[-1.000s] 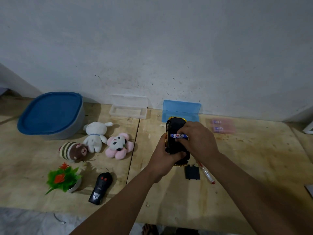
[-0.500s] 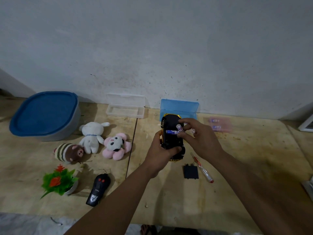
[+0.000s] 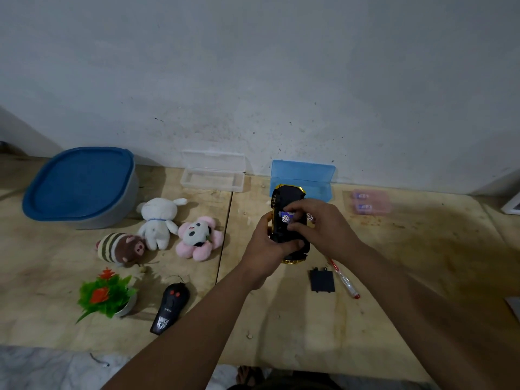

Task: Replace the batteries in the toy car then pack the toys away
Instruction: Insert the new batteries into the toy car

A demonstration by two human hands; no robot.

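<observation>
The left hand (image 3: 264,243) has its grip closed around the upturned black-and-gold toy car (image 3: 287,204), held above the plywood desk (image 3: 394,263) in front of the open blue plastic case (image 3: 304,174). The right hand (image 3: 326,229) pinches small blue-and-white cylindrical batteries (image 3: 285,218) at the car's underside. The flat black battery cover (image 3: 322,280) lies on the desk just nearer than the car, beside a red-tipped clear screwdriver (image 3: 344,280).

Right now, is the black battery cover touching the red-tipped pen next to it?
Apart. The head view shows a strip of bare table between the battery cover and the pen.
</observation>
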